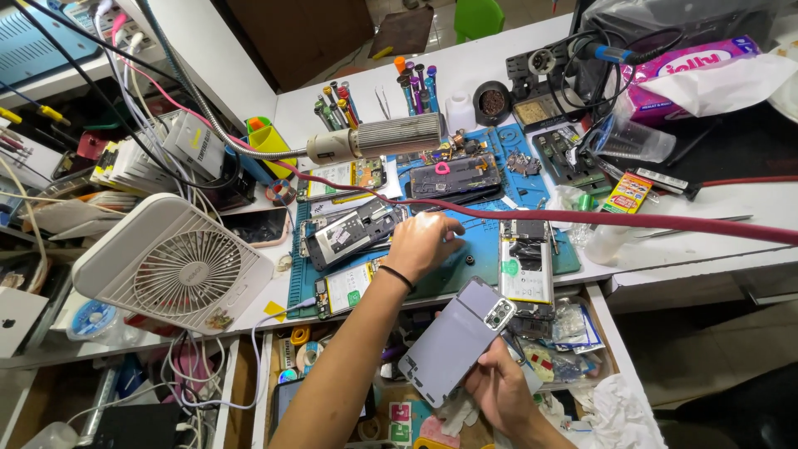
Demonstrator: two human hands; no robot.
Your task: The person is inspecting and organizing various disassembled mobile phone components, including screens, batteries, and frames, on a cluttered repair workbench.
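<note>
Over the open drawer [600,328], the right hand [499,391] gripped a grey phone back cover [453,339] (camera cutout up); the left hand [422,243] rested, fingers curled, on the blue mat [482,249].

back cover [453,341]: lilac-grey phone rear panel w/ camera cutout at top corner, outer face up, tilted diag., held in air above open drawer, just below desk edge
opened phone [353,233]: dark, back off, innards showing, flat on blue mat, angled, just left of mat's centre
</note>
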